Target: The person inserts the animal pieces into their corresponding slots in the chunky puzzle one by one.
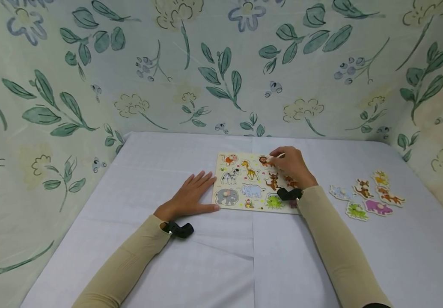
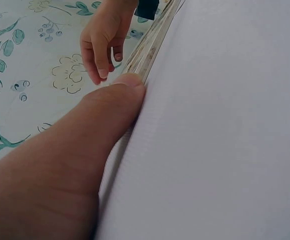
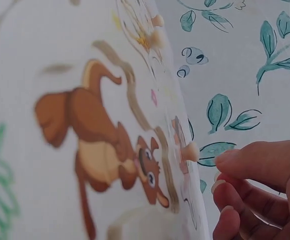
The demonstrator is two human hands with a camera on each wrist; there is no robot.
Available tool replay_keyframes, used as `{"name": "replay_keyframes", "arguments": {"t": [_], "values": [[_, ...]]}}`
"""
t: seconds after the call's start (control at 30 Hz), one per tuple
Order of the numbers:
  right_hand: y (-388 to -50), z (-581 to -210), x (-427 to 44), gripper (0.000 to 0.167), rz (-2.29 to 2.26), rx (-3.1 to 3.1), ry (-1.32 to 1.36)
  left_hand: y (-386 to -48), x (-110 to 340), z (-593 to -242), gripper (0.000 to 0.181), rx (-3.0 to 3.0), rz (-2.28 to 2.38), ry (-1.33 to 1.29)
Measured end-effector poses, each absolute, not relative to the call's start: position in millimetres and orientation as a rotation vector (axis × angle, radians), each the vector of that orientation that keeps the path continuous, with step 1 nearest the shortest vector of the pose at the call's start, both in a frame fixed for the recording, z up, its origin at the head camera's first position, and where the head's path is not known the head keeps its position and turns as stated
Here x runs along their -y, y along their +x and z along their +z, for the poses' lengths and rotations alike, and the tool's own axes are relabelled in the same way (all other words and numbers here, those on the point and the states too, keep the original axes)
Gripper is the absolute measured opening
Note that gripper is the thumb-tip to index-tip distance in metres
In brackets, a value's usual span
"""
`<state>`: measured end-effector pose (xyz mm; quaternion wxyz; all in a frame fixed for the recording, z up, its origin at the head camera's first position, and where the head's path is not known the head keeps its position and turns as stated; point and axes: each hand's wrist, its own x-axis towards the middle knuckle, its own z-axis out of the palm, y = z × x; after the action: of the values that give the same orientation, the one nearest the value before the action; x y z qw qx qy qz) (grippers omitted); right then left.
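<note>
The left hand (image 1: pixel 191 196) lies flat, fingers spread, thumb at the near left corner of the puzzle board (image 1: pixel 254 157). The right hand (image 1: pixel 292 164), fingers loosely bent and gripping nothing, is just beside the far-right lion (image 1: pixel 263 161). Seating the lion seems in hand; next likely calls for checking its fit, then fetching the loose purple hippo (image 1: pixel 378 208), rightward.

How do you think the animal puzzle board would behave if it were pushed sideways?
The puzzle board is probably stiff, since its edges look straight. Lying flat on the white cloth, it seems likelier to slide than roll or tip. The left hand at its side may resist leftward sliding.
</note>
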<state>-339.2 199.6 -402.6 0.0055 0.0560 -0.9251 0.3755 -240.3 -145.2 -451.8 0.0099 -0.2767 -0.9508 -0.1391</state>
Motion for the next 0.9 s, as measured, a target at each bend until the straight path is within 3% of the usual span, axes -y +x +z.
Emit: {"name": "replay_keyframes", "arguments": {"t": [0.57,0.9], "values": [[-340.2,-393.0,-229.0,0.024,1.090,2.823,0.205,-240.1,143.7,-450.7,0.099,2.955,-0.422,-0.874],[-388.1,-438.7,-261.4,0.028,0.980,2.763,0.186,-239.9,143.6,-450.0,0.098,2.972,-0.399,-0.864]]}}
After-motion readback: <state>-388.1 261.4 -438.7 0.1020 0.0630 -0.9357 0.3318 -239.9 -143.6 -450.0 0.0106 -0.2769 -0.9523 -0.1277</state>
